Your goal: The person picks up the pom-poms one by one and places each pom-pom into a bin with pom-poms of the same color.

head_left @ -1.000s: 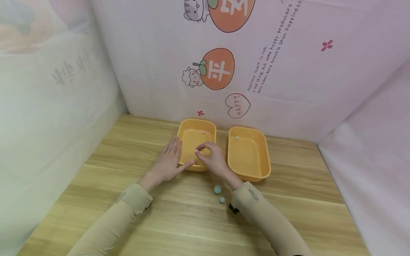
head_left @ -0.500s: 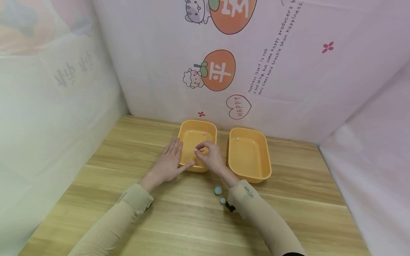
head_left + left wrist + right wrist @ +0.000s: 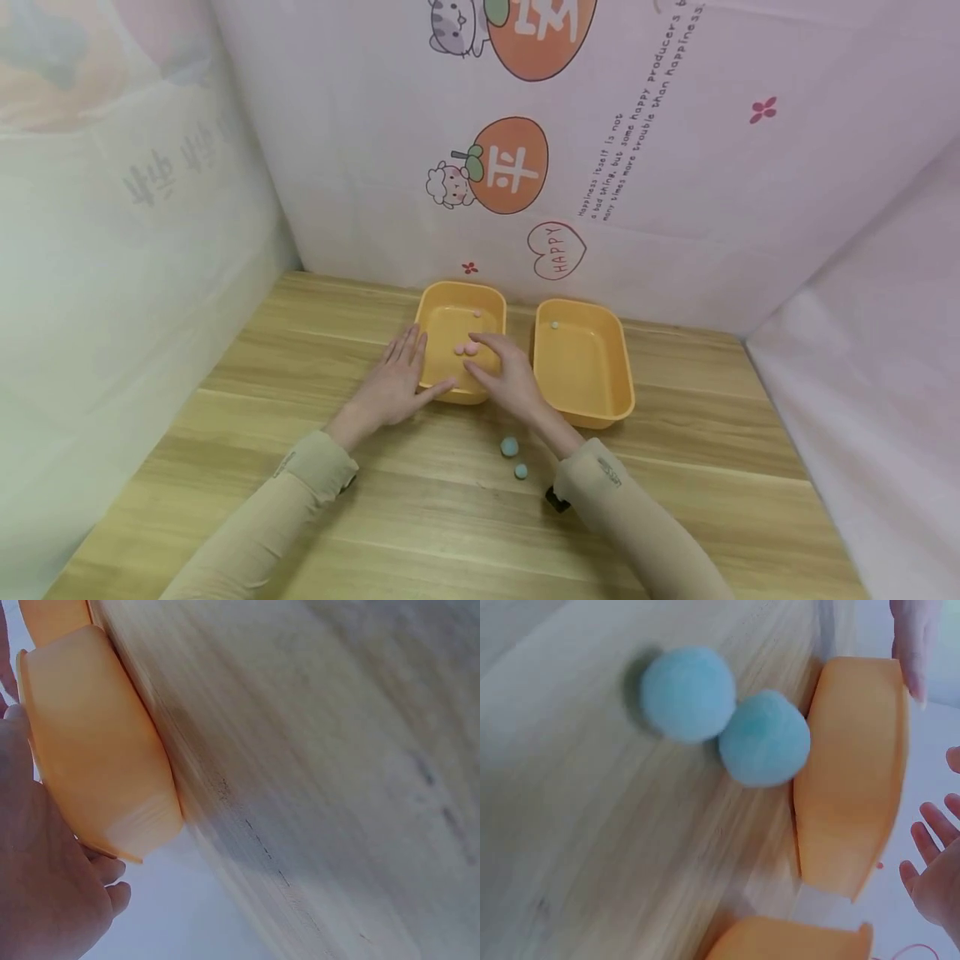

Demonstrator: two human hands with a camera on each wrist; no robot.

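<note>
In the head view my left hand (image 3: 390,387) lies with straight, spread fingers along the left rim of the left orange tray (image 3: 450,287), its thumb at the front rim. Over the same tray, my right hand (image 3: 513,379) has its thumb and index finger parted. Two pink pom-poms, a smaller one (image 3: 459,350) and a larger one (image 3: 472,348), show in the tray by those fingertips. A tiny pink ball (image 3: 477,314) is near its back wall. The right wrist view shows the right hand (image 3: 937,877) with loosely bent, separated fingers.
To the right stands a second orange tray (image 3: 581,367) with a small pale green ball (image 3: 555,325). Two light-blue pom-poms, one larger (image 3: 509,447) and one smaller (image 3: 521,472), lie on the wooden table (image 3: 420,508) in front. Printed cloth (image 3: 660,258) hangs behind the trays.
My right thumb and index finger were pinched together over the left tray; they have parted, and the two pink pom-poms now show in the tray. The left hand stays at the rim.
</note>
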